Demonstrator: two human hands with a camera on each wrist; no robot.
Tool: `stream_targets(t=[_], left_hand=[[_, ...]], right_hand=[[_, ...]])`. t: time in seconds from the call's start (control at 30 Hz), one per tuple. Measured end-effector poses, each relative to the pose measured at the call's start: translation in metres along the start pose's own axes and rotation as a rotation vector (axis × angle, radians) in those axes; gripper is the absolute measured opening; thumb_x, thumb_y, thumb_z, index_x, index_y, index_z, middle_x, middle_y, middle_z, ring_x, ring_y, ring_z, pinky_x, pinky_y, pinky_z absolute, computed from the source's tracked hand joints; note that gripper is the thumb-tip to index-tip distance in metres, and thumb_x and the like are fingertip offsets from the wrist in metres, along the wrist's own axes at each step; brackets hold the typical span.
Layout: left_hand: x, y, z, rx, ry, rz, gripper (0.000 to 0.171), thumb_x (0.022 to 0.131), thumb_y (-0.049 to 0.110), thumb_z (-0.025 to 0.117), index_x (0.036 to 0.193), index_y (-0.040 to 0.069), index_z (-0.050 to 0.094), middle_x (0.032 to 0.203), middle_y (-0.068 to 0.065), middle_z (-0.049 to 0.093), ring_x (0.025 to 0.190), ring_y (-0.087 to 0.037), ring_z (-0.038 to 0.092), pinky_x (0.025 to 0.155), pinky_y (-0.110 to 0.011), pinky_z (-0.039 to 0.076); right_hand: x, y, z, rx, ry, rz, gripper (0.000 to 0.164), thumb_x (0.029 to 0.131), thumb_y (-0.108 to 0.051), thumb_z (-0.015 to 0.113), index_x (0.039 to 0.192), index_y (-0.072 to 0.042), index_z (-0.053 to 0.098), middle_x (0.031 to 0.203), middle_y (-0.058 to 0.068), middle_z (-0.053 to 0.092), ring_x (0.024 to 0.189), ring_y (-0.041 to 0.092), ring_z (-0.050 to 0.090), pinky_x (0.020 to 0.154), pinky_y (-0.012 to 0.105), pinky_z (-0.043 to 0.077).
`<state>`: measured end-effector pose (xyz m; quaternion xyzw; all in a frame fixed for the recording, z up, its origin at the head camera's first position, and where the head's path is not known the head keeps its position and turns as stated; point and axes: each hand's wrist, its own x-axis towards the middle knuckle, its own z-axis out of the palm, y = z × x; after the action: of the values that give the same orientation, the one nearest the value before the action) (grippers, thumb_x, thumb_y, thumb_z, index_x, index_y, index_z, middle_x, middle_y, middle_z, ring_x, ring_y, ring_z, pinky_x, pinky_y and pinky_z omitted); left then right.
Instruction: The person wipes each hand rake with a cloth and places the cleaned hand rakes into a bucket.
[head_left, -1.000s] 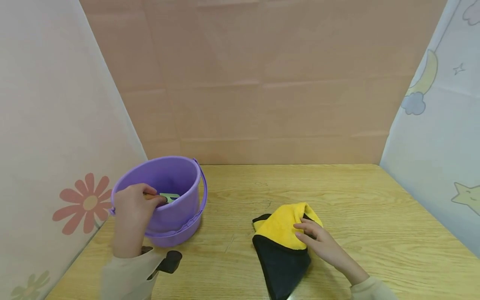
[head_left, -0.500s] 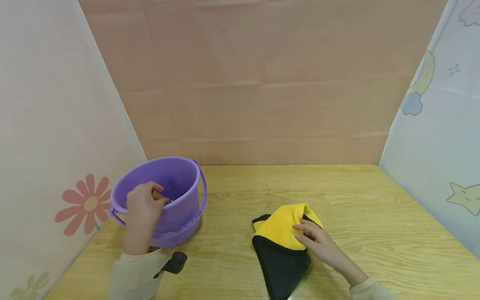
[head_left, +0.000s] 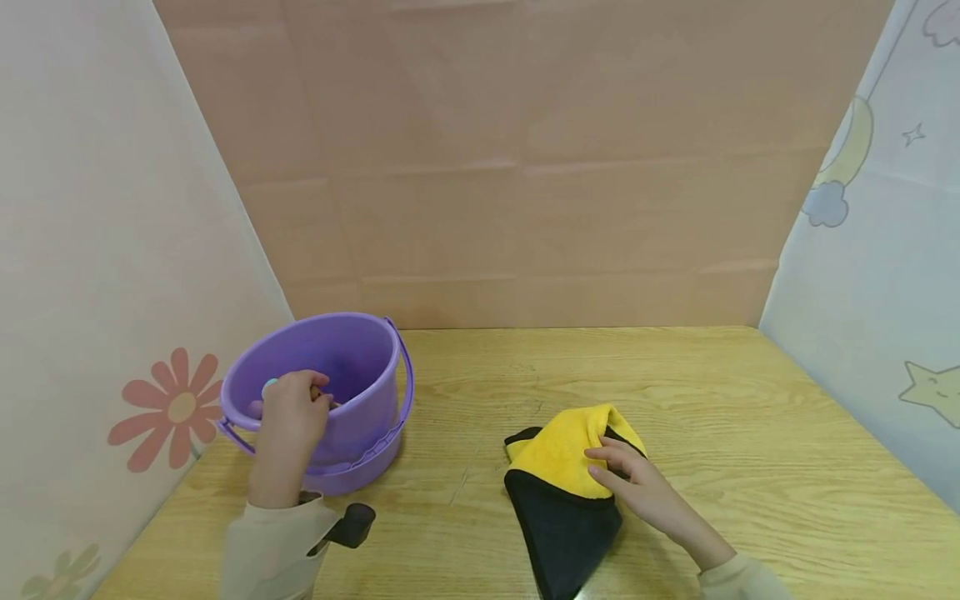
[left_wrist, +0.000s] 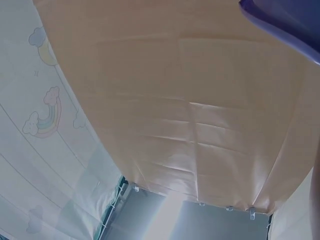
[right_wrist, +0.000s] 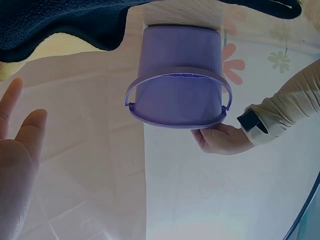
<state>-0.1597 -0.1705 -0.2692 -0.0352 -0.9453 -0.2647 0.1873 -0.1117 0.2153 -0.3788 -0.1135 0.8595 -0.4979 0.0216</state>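
My left hand [head_left: 288, 417] reaches over the near rim of a purple bucket [head_left: 360, 433], fingers bent down inside it. Between thumb and fingers shows a bit of brown, wood-coloured handle [head_left: 316, 392]; the rest of that tool is hidden by the hand and the bucket wall. A small teal-topped thing [head_left: 268, 385] peeks out left of the hand, its kind unclear. My right hand [head_left: 630, 477], fingers loosely bent, lies at the right side of a yellow and black cloth [head_left: 562, 458]. In the right wrist view its thumb and a finger grip nothing.
The bucket's carrying handle [head_left: 409, 375] hangs on its right side. The wooden table [head_left: 450, 533] meets a tan sheet [head_left: 525, 208] at the back. Patterned white sheets stand at the left [head_left: 112, 208] and right [head_left: 885, 275].
My left hand has moved right and slightly down into the bucket. The tool's pale green part has gone from sight, and the teal-topped thing now shows. The right hand and cloth have stayed put.
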Motion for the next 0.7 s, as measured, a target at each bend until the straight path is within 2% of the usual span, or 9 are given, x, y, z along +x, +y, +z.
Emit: stream_targets(t=[0.3, 0.4, 0.57, 0.63, 0.7], left_hand=[[0.0, 0.003, 0.0, 0.069, -0.046, -0.017, 0.028, 0.083, 0.0, 0.054, 0.105, -0.017, 0.056, 0.104, -0.033, 0.058, 0.099, -0.048, 0.052, 0.084, -0.054, 0.04], [-0.003, 0.005, 0.0, 0.103, -0.049, -0.046, 0.029, 0.085, 0.005, 0.055, 0.107, -0.014, 0.057, 0.107, -0.032, 0.057, 0.103, -0.049, 0.05, 0.085, -0.061, 0.035], [-0.009, 0.01, 0.0, 0.167, -0.014, -0.08, 0.031, 0.086, 0.015, 0.057, 0.108, -0.008, 0.06, 0.11, -0.028, 0.058, 0.103, -0.048, 0.046, 0.08, -0.065, 0.03], [-0.011, 0.012, 0.001, 0.173, 0.005, -0.077, 0.032, 0.086, 0.017, 0.057, 0.107, -0.007, 0.061, 0.11, -0.027, 0.057, 0.104, -0.047, 0.046, 0.08, -0.064, 0.03], [-0.014, 0.015, 0.003, 0.154, 0.053, -0.047, 0.031, 0.085, 0.017, 0.059, 0.105, -0.006, 0.062, 0.11, -0.027, 0.057, 0.107, -0.047, 0.045, 0.083, -0.064, 0.03]], right_hand=[[0.001, 0.003, 0.001, -0.002, -0.007, 0.008, 0.038, 0.095, -0.021, 0.05, 0.122, 0.005, 0.052, 0.142, 0.033, 0.022, 0.127, 0.051, 0.023, 0.091, 0.053, 0.038], [0.001, 0.003, 0.002, 0.0, -0.013, 0.008, 0.038, 0.095, -0.021, 0.05, 0.123, 0.005, 0.051, 0.142, 0.033, 0.021, 0.127, 0.051, 0.022, 0.091, 0.053, 0.038], [0.001, 0.003, 0.002, -0.006, -0.01, 0.005, 0.037, 0.095, -0.021, 0.05, 0.122, 0.004, 0.052, 0.142, 0.033, 0.021, 0.127, 0.052, 0.022, 0.091, 0.054, 0.038], [0.001, 0.002, 0.003, -0.015, -0.005, 0.0, 0.037, 0.094, -0.021, 0.051, 0.121, 0.004, 0.053, 0.141, 0.033, 0.023, 0.126, 0.052, 0.023, 0.091, 0.055, 0.038], [0.0, 0.001, 0.004, -0.043, 0.004, -0.016, 0.036, 0.094, -0.021, 0.052, 0.12, 0.004, 0.054, 0.14, 0.034, 0.024, 0.125, 0.053, 0.025, 0.09, 0.056, 0.038]])
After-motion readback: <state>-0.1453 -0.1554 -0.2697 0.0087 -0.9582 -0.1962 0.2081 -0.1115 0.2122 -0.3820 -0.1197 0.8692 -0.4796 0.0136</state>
